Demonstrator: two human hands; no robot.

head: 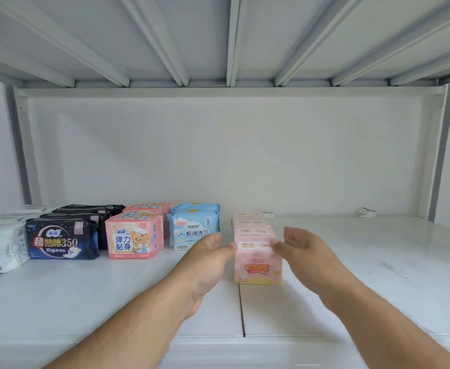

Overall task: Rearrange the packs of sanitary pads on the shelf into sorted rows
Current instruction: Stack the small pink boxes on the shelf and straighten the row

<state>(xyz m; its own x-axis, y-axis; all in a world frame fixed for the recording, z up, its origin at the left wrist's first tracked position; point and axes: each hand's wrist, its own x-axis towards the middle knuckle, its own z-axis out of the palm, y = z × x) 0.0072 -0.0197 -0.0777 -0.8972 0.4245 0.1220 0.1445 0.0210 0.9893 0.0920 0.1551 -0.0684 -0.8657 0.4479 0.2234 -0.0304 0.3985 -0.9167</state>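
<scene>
Your left hand and right hand bracket the front pale pink pack, fingers loosely spread, tips touching its upper corners but not clamped, likely squaring it with the row behind your fingertips. Beyond your left fingers stand the blue packs, already sorted.

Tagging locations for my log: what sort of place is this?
Probably a shop or stockroom mock-up: a white metal shelving unit against a bare wall, with dark navy pad packs and pale pink pad packs in rows.
</scene>
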